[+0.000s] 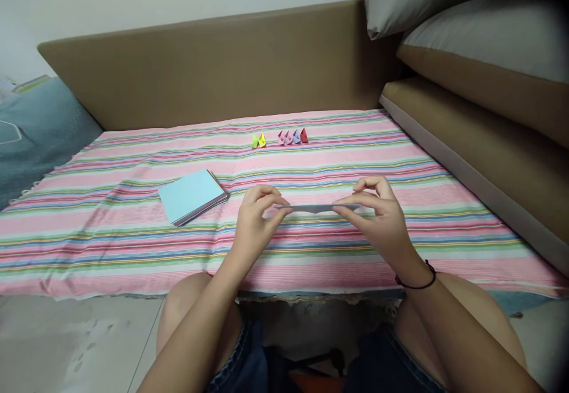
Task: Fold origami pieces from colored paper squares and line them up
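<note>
A thin sheet of grey-blue paper point(311, 208) is seen almost edge-on, held level above the striped cloth. My left hand point(259, 210) pinches its left end between thumb and fingers. At the opposite end, my right hand point(377, 210) grips it the same way, with a black cord round that wrist. The sheet's broad face is hardly visible from this angle. To the left of my left hand lies a stack of square paper point(192, 194), light blue on top.
Beyond my hands stand small folded paper pieces: a yellow-green pair point(258, 140) and a row in pink, purple and red point(292, 137). A brown backrest point(222, 73) rises behind the striped cloth point(111, 203). Large cushions point(480, 102) are piled at right.
</note>
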Demonstrator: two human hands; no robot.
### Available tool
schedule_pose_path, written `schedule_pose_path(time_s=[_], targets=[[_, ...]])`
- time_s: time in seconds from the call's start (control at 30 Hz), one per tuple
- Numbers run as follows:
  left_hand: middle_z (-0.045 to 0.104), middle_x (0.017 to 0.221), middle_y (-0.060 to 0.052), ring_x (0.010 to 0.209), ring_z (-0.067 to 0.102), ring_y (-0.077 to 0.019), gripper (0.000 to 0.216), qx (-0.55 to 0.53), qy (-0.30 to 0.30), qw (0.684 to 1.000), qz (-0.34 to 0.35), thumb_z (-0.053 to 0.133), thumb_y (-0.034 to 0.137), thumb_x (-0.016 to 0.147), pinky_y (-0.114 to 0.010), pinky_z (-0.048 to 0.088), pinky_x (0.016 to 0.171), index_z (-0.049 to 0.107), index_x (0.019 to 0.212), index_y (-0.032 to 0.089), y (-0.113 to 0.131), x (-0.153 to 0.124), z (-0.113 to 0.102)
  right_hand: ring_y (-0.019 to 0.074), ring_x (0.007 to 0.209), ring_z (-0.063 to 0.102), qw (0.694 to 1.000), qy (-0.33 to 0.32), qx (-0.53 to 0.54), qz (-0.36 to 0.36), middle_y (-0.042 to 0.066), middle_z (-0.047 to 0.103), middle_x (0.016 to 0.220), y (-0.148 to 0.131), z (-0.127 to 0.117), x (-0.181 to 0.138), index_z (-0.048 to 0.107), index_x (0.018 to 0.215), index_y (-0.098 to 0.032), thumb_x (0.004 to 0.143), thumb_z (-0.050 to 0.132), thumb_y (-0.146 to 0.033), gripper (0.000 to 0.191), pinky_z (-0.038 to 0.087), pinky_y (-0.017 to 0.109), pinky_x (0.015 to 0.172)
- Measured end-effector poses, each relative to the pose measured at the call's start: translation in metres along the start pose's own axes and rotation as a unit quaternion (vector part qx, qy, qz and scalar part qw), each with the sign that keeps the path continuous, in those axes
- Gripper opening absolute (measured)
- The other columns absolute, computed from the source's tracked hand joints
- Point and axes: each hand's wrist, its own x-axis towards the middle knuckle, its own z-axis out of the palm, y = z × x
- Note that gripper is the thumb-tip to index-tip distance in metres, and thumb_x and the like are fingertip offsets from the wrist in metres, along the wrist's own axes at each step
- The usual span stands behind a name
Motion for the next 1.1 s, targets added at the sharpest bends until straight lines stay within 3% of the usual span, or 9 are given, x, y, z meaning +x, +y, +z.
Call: schedule_pose_path(time_s=[0.1,0.2,0.27,0.4,0.5,0.63,0.83,0.93,1.1], targets=[[0.071,0.091,-0.006,0.092,0.059,-0.0247,0.015,0.005,-0.102,0.994,0.038,0.068,0.021,0.078,-0.038,0.038,0.091,0.076,0.090,0.028,0.006,-0.006,0.006,0.0246,0.101,0.053,0.996,-0.048,-0.036,-0.069,0.007,0.056,0.101,-0.011,0.007,-0.003,0.073,0.080,-0.027,0.081,0.069,-0.025,0.004,0.044,0.043,0.089],[0.074,0.085,-0.005,0.083,0.063,-0.0237,0.016,-0.037,-0.142,0.989,-0.008,0.063,0.025,0.083,-0.034,0.042,0.083,0.076,0.093,0.028,0.016,-0.012,0.012,0.0225,0.093,0.056,0.989,-0.116,-0.003,-0.092,0.005,0.062,0.093,-0.022,0.012,-0.005,0.069,0.087,-0.026,0.086,0.061,-0.023,0.008,0.045,0.039,0.083],[0.074,0.080,-0.004,0.075,0.064,-0.0216,0.015,-0.066,-0.146,0.985,-0.068,0.062,0.031,0.083,-0.030,0.044,0.072,0.076,0.085,0.025,0.019,-0.013,0.013,0.0199,0.083,0.058,0.987,-0.148,0.027,-0.049,0.004,0.064,0.085,-0.025,0.012,-0.005,0.066,0.086,-0.023,0.090,0.054,-0.023,0.013,0.046,0.033,0.076],[0.070,0.065,-0.004,0.057,0.060,-0.0168,0.023,-0.138,-0.191,0.950,-0.205,0.067,0.038,0.078,-0.025,0.041,0.053,0.073,0.073,0.016,0.018,-0.008,0.006,0.0155,0.066,0.054,0.980,-0.155,0.045,0.116,0.001,0.060,0.069,-0.018,0.000,0.001,0.063,0.073,-0.019,0.091,0.051,-0.032,0.025,0.039,0.027,0.058],[0.069,0.063,-0.005,0.057,0.061,-0.0161,0.026,-0.179,-0.237,0.919,-0.258,0.069,0.039,0.076,-0.024,0.043,0.055,0.070,0.074,0.013,0.013,-0.003,-0.003,0.0125,0.056,0.044,0.966,-0.143,0.068,0.205,-0.001,0.048,0.059,-0.007,-0.012,0.008,0.060,0.068,-0.017,0.087,0.055,-0.038,0.029,0.033,0.025,0.049],[0.070,0.064,-0.005,0.062,0.064,-0.0162,0.026,-0.208,-0.321,0.885,-0.264,0.069,0.039,0.076,-0.026,0.049,0.062,0.068,0.075,0.013,0.006,0.001,-0.013,0.0088,0.050,0.031,0.950,-0.137,0.100,0.264,-0.004,0.029,0.055,0.003,-0.022,0.012,0.043,0.057,-0.019,0.082,0.059,-0.043,0.039,0.024,0.023,0.043],[0.069,0.080,-0.007,0.078,0.062,-0.0174,0.044,-0.175,-0.234,0.926,-0.240,0.045,0.050,0.090,-0.029,0.048,0.076,0.066,0.077,0.013,-0.001,0.003,-0.007,0.0105,0.056,0.037,0.940,-0.199,0.115,0.254,-0.003,0.039,0.059,0.000,-0.014,0.010,0.056,0.070,-0.017,0.084,0.056,-0.043,0.030,0.029,0.023,0.049],[0.067,0.083,-0.006,0.078,0.059,-0.0164,0.044,-0.170,-0.253,0.925,-0.228,0.043,0.051,0.090,-0.026,0.046,0.072,0.067,0.084,0.013,0.004,0.001,0.001,0.0110,0.059,0.039,0.934,-0.243,0.117,0.234,-0.003,0.042,0.062,-0.003,-0.005,0.007,0.057,0.071,-0.017,0.085,0.054,-0.042,0.030,0.030,0.024,0.051],[0.051,0.061,0.003,0.054,0.045,-0.0094,0.031,-0.129,-0.315,0.912,-0.230,0.061,0.045,0.080,-0.020,0.033,0.049,0.065,0.081,0.014,0.009,-0.008,0.012,0.0108,0.057,0.036,0.933,-0.267,0.107,0.215,-0.004,0.038,0.061,-0.004,0.005,0.002,0.052,0.066,-0.018,0.087,0.051,-0.044,0.034,0.027,0.024,0.049]])
